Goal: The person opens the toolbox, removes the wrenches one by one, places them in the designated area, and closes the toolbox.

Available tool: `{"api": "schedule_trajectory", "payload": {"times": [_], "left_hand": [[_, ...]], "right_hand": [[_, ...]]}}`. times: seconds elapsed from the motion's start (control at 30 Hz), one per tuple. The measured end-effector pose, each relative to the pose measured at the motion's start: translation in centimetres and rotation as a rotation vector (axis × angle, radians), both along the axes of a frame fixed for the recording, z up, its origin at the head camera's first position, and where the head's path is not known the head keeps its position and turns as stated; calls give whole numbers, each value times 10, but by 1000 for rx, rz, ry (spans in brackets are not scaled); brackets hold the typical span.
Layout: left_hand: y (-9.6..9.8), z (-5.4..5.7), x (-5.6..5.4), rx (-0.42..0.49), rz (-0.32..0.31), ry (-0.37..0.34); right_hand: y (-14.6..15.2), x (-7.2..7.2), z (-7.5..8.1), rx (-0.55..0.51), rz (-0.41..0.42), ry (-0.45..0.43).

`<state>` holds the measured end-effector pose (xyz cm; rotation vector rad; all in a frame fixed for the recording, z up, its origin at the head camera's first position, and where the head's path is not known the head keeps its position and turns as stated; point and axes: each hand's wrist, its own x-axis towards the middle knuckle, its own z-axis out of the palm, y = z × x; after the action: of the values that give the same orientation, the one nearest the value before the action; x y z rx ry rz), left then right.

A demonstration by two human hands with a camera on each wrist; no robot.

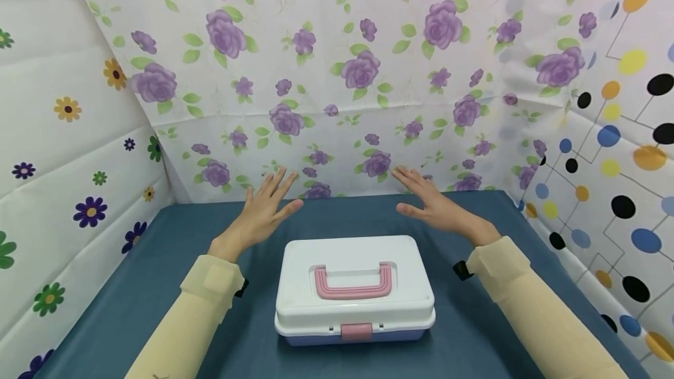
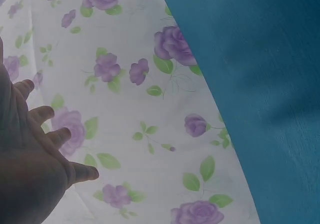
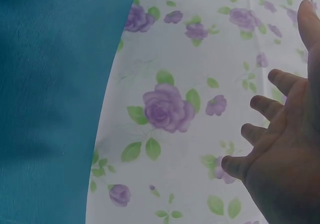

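One white box [image 1: 355, 310] with one pink handle [image 1: 354, 293] and one pink latch [image 1: 356, 332] is standing closed on the blue table [image 1: 137, 291], whose surface is running past it on both sides towards three patterned cloths [image 1: 326, 75] along the edges. Left grip [image 1: 258, 215] and right grip [image 1: 439, 206] are hovering beyond the box's far corners, both released, fingers outstretched.

Head view bright, light soft and even, exact source can't be told. White lid [image 1: 353, 250] of the box [image 1: 310, 316] close to washed out. Soft shadows on the table [image 1: 131, 291] by both sleeves [image 1: 542, 309], darker along the box's near edge. Far cloth [image 1: 321, 89] slightly hazy, pinkish toward the right. Both wrist views dimmer, greyish, fine detail soft; left hand [image 2: 30, 164] and right hand [image 3: 290, 154] dark against paler cloth; faint blurry table shadows.
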<state>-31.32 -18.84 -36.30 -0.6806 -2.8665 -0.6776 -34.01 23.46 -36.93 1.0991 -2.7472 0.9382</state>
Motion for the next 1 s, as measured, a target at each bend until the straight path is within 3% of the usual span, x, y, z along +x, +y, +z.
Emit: {"api": "schedule_trajectory", "payload": {"times": [0.2,0.57,1.0], "left_hand": [[2,4,4,0,-21,3],[6,10,19,-5,-107,84],[7,20,35,-9,-155,108]], "right_hand": [[-1,8,2,-13,10,-12],[-8,21,5,-16,47,-15],[-11,31,13,-36,113,-25]]}}
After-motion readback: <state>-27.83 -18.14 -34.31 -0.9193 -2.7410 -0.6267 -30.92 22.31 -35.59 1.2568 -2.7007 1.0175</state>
